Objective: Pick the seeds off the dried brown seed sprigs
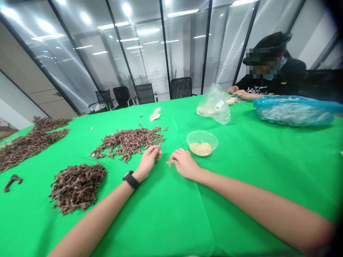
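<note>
My left hand [150,159], with a black watch at its wrist, is closed at the right edge of a loose spread of brown dried pieces [128,142]; something small and brown shows at its fingertips, too small to name. My right hand [185,163] rests on the green cloth with its fingers curled down at a few small yellowish bits [168,163]. Just beyond it stands a clear round bowl [202,142] with pale yellow bits inside. A denser brown heap [78,187] lies left of my left forearm.
More brown piles [32,142] lie at the far left, near a dark curved object [13,182]. A clear plastic bag [215,105], a paper scrap [155,114] and a large blue bag [294,111] lie farther back. Another person [270,76] sits at the back right.
</note>
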The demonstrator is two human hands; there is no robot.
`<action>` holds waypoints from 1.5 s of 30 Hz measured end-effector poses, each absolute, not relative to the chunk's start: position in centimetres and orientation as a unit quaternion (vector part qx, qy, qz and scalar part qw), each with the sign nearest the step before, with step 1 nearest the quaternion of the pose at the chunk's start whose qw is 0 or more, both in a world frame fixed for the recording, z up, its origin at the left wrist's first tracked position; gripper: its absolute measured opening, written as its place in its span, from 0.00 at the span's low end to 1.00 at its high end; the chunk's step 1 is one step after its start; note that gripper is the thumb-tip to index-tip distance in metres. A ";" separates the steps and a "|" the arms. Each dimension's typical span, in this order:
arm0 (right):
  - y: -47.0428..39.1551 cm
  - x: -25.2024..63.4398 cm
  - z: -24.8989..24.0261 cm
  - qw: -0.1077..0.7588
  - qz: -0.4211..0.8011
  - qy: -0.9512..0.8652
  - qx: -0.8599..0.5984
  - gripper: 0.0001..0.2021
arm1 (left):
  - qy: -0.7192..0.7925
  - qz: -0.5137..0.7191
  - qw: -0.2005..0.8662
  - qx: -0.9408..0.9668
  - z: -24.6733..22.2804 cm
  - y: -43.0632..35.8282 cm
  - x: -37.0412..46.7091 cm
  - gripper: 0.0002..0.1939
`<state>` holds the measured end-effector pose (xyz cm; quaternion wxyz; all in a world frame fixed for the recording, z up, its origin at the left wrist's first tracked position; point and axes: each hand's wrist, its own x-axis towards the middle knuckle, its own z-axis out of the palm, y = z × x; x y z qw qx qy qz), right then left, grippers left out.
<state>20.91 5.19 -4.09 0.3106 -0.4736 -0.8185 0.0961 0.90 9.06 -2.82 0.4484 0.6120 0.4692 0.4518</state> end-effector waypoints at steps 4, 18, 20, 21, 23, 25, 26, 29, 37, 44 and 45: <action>5.4 20.9 -4.2 0.328 0.106 -0.807 -0.480 0.05 | 0.449 0.476 0.497 0.570 -3.5 8.7 1.1 0.20; 5.7 21.1 -4.1 0.428 0.128 -0.775 -0.446 0.04 | 0.391 0.456 0.602 0.527 -2.9 7.6 1.5 0.23; 5.4 21.0 -3.8 0.441 0.132 -0.775 -0.433 0.05 | 0.387 0.452 0.600 0.534 -2.9 7.5 1.6 0.23; 5.2 21.0 -3.7 0.445 0.135 -0.775 -0.428 0.05 | 0.383 0.452 0.596 0.543 -2.9 7.4 1.7 0.23; 5.0 20.9 -3.6 0.447 0.149 -0.775 -0.422 0.06 | 0.377 0.461 0.567 0.569 -2.8 7.2 1.8 0.22; 4.8 20.8 -3.6 0.447 0.174 -0.771 -0.419 0.06 | 0.388 0.477 0.506 0.604 -2.7 7.0 1.8 0.18; 4.7 20.8 -3.7 0.447 0.189 -0.768 -0.418 0.07 | 0.400 0.483 0.472 0.620 -2.6 6.9 1.9 0.16; 4.7 20.8 -3.8 0.452 0.226 -0.755 -0.418 0.07 | 0.436 0.472 0.427 0.636 -2.5 6.7 1.9 0.14; 4.6 20.5 -3.8 0.508 0.264 -0.723 -0.388 0.06 | 0.398 0.395 0.500 0.660 -3.5 6.4 2.4 0.14; 4.5 20.5 -3.6 0.528 0.217 -0.708 -0.416 0.08 | 0.399 0.398 0.406 0.719 -3.0 5.6 2.7 0.12; 4.6 20.5 -3.6 0.539 0.204 -0.700 -0.422 0.08 | 0.398 0.412 0.414 0.708 -2.9 5.6 2.8 0.12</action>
